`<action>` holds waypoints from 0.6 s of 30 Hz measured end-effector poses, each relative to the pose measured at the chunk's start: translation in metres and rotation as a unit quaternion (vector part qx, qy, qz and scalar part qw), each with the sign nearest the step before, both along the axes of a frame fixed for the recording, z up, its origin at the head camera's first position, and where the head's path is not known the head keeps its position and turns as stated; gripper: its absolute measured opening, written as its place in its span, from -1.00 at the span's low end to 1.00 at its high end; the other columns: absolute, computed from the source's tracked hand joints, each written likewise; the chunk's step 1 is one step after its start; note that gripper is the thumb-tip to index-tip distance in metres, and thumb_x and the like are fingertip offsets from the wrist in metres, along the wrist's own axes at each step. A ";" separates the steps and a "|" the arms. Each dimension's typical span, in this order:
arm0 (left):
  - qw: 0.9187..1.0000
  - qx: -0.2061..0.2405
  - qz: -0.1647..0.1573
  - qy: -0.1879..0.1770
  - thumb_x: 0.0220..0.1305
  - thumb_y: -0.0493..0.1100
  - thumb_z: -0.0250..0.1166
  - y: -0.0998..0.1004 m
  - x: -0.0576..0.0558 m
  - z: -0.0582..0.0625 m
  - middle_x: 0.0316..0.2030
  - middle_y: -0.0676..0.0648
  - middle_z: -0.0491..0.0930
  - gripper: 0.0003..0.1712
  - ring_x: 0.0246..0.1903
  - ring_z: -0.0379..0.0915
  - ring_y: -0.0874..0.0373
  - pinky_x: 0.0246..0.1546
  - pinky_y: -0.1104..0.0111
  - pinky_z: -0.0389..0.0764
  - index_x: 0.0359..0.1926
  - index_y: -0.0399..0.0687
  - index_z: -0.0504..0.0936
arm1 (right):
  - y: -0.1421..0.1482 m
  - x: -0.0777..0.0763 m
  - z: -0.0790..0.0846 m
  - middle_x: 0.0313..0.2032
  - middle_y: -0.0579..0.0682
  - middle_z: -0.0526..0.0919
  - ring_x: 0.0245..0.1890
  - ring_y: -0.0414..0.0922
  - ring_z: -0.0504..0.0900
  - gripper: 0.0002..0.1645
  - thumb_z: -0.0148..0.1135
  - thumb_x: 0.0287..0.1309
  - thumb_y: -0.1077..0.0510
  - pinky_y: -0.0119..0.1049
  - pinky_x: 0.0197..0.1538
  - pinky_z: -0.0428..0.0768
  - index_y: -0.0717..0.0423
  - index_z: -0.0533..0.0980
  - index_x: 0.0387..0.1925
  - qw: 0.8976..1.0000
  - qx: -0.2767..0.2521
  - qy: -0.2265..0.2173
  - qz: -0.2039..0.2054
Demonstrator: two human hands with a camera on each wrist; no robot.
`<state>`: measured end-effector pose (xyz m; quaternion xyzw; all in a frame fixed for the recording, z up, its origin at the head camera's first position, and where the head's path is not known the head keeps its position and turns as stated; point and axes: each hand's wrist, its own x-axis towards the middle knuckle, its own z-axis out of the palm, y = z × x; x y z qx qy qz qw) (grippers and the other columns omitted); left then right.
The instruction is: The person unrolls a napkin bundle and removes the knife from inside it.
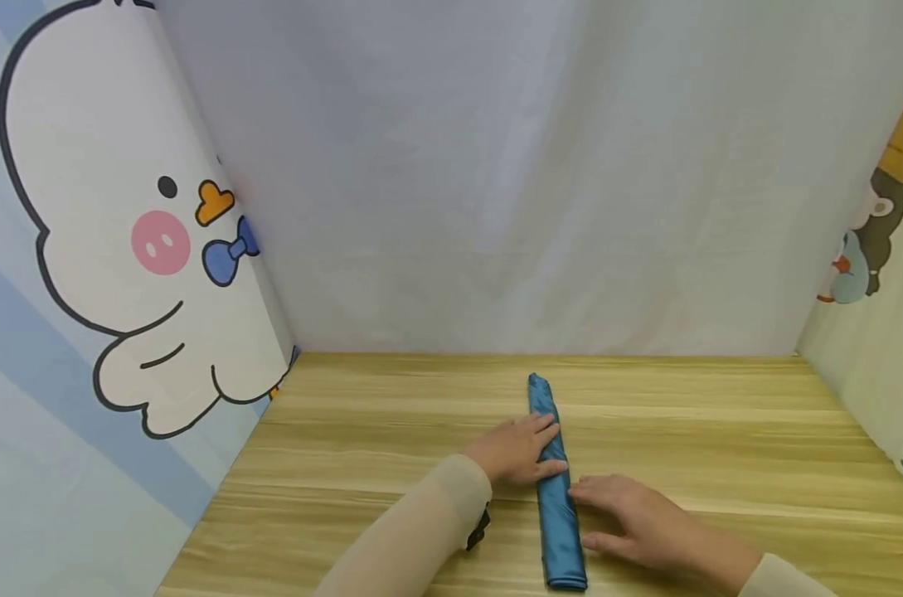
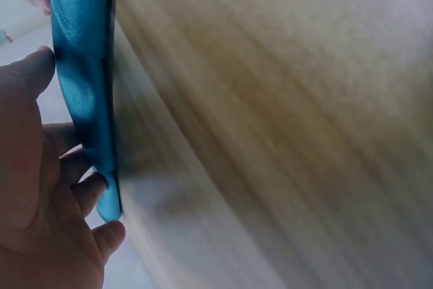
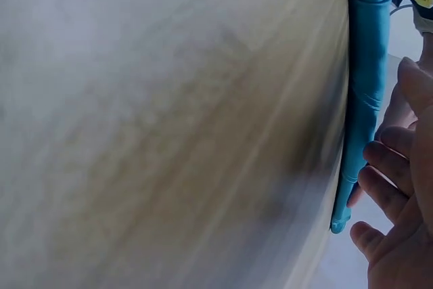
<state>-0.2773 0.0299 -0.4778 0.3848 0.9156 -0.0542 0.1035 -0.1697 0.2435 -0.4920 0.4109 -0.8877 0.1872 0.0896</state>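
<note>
Stretching front to back on the wood-grain surface (image 1: 376, 414), a shiny blue cloth (image 1: 557, 507) lies rolled, with perhaps only smoothing left. The left hand (image 1: 512, 452) rests over it, fingers loosely extended, gripping nothing; the empty right hand (image 1: 638, 521), fingers parted, sits at its edge.

Your left arm (image 1: 414, 526) reaches forward, its left hand (image 1: 514, 450) with thumb and fingers (image 1: 542, 421) apart; your right hand (image 1: 641, 524), nearer you, extends its fingers, thumb parted.
</note>
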 end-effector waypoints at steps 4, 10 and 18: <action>1.000 -0.002 0.010 -0.003 0.35 0.47 -0.38 0.003 0.001 -0.003 0.49 0.13 -0.08 -0.13 0.45 -0.18 0.21 0.38 0.18 0.09 0.52 0.16 -0.02 | -0.001 0.002 -0.001 0.12 0.00 0.58 0.11 -0.05 0.54 -0.39 0.21 0.25 -0.19 -0.04 0.04 0.54 0.13 0.52 0.17 1.000 0.005 -0.006 -0.004; 1.000 -0.007 0.011 0.000 0.34 0.48 -0.38 0.004 0.002 -0.007 0.49 0.13 -0.10 -0.12 0.46 -0.19 0.22 0.37 0.16 0.10 0.53 0.17 -0.04 | -0.002 0.004 -0.003 0.13 -0.01 0.57 0.11 -0.07 0.53 -0.37 0.21 0.25 -0.19 -0.05 0.04 0.54 0.14 0.51 0.17 1.000 0.005 -0.012 -0.004; 1.000 -0.011 0.010 0.007 0.31 0.50 -0.37 0.001 0.002 -0.008 0.50 0.13 -0.11 -0.09 0.46 -0.19 0.22 0.37 0.14 0.10 0.53 0.17 -0.05 | -0.004 0.004 -0.009 0.17 -0.06 0.54 0.14 -0.11 0.51 -0.37 0.20 0.24 -0.21 -0.07 0.05 0.55 0.07 0.51 0.20 1.000 0.006 -0.020 -0.010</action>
